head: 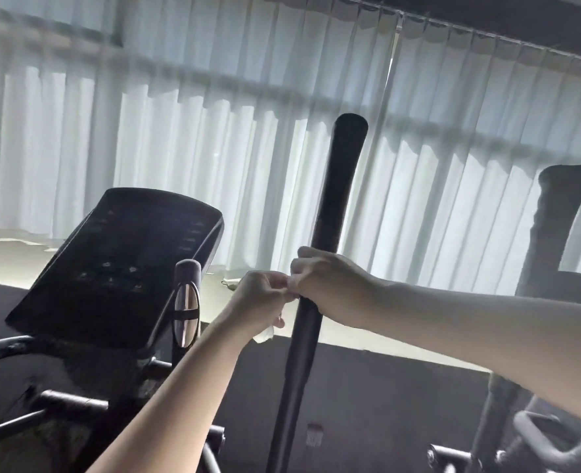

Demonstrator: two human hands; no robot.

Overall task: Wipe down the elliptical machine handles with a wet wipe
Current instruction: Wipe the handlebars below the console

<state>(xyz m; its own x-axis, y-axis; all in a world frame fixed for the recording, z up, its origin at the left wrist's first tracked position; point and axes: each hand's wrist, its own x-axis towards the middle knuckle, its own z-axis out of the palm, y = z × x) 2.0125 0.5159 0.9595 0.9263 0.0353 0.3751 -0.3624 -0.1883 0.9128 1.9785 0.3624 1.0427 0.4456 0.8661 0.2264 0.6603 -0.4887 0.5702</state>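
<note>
We are looking at two bare arms reaching to the tall black handle point(336, 206) of an elliptical machine, which is standing upright in the middle of the view against pale curtains point(179, 148). Our left hand point(260, 298) is pinching a white wet wipe point(265, 334) with curled fingers just beside the handle's left edge, and a loose corner is hanging below the palm. Our right hand point(330, 288) is lying across the handle about halfway down, fingers curled and pinching the wipe's other end. We cannot tell whether the wipe is already wrapping round the bar. The console point(121, 261) is sitting to the left, and a second handle point(555, 227) is standing well apart to the right. As we are judging it, the thin wipe could tear or slip from either pinch if the hands are pulling apart too hard, it could bunch and be missing the bar's far side, and a hard press could be swinging the handle away.
</note>
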